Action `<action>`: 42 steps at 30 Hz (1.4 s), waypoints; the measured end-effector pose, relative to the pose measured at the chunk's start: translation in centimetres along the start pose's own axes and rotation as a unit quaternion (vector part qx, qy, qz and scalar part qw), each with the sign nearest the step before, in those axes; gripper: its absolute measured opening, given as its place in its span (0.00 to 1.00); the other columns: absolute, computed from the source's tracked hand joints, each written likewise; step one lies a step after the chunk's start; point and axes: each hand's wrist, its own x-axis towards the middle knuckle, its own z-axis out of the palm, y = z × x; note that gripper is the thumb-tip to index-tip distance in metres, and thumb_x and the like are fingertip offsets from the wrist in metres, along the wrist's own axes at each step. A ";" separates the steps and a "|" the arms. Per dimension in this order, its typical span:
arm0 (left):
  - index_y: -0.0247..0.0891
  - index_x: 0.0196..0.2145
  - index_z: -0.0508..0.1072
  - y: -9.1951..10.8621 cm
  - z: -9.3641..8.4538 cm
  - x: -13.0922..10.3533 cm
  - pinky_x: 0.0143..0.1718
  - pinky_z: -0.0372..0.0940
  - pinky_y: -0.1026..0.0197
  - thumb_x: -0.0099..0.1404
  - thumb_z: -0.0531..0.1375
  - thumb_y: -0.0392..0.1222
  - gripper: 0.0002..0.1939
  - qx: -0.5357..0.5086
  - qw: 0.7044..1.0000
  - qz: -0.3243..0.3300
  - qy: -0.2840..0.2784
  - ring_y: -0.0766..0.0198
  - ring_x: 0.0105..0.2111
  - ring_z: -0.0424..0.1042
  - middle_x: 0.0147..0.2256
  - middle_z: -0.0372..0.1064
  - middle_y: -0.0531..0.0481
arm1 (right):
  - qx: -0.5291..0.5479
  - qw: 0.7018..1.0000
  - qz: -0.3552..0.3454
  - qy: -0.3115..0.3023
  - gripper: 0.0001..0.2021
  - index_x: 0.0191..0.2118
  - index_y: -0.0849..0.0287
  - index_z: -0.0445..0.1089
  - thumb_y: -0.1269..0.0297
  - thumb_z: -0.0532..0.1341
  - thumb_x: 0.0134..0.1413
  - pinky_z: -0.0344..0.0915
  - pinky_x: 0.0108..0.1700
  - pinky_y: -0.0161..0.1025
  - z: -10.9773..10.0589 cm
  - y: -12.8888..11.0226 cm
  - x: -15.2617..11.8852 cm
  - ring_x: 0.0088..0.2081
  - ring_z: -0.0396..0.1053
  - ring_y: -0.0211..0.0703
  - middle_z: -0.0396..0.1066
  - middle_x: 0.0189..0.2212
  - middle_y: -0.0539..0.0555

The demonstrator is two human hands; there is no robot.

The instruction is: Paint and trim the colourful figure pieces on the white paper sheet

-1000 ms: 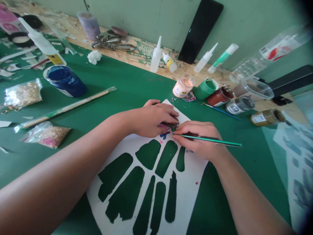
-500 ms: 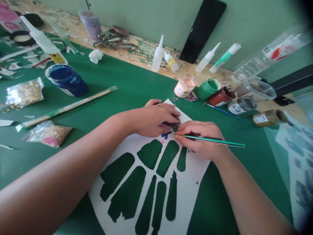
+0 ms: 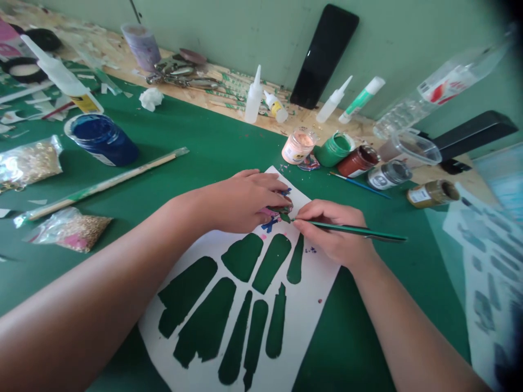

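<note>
My right hand (image 3: 337, 228) pinches a thin green-handled paintbrush (image 3: 386, 236), its tip pointing left at a small green painted patch (image 3: 285, 217). My left hand (image 3: 241, 201) lies palm down with fingers stretched over the top of the white cut-out sheet (image 3: 312, 321). Small pink, green and blue painted bits show by its fingertips, partly hidden under them; their exact shape is unclear. A blue painted piece (image 3: 268, 225) lies just below the left fingers. Several long rounded openings in the sheet show the green table surface (image 3: 183, 209).
Open paint jars, including green (image 3: 335, 149) and dark red (image 3: 359, 159), stand beyond my right hand. A blue paint jar (image 3: 106, 142), wooden stick (image 3: 110, 184) and bead bag (image 3: 77, 228) are at left. A black phone (image 3: 324, 57) leans on the wall behind glue bottles.
The whole view has shifted, so most things sit slightly further left. The brush stays in my right hand at the painted bits, and my left hand keeps its place on the sheet.
</note>
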 end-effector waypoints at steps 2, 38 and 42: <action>0.45 0.59 0.70 1.4 -0.9 -1.1 0.65 0.50 0.41 0.69 0.58 0.41 0.21 0.059 0.997 -0.048 0.009 0.49 0.67 0.54 0.65 0.60 0.46 | -0.025 0.999 0.031 0.013 0.04 0.31 0.57 0.76 0.65 0.68 0.55 0.68 0.32 0.36 0.5 -0.4 0.0 0.30 0.73 0.40 0.77 0.30 0.51; 0.46 0.71 0.51 6.2 2.8 -11.2 0.71 0.29 0.46 0.71 0.52 0.62 0.37 0.040 0.998 -0.052 0.003 0.51 0.72 0.39 0.71 0.44 0.51 | 0.059 0.991 -0.052 -0.113 0.06 0.27 0.59 0.75 0.67 0.69 0.54 0.67 0.34 0.38 1.4 -0.6 -1.0 0.28 0.71 0.38 0.76 0.26 0.50; 0.47 0.72 0.49 6.0 3.1 -11.3 0.71 0.28 0.47 0.71 0.51 0.62 0.37 0.046 0.998 -0.044 0.010 0.51 0.72 0.39 0.72 0.43 0.52 | 0.058 0.990 -0.063 -0.113 0.06 0.27 0.59 0.75 0.67 0.68 0.54 0.66 0.32 0.38 1.4 -0.7 -1.0 0.28 0.70 0.38 0.76 0.26 0.51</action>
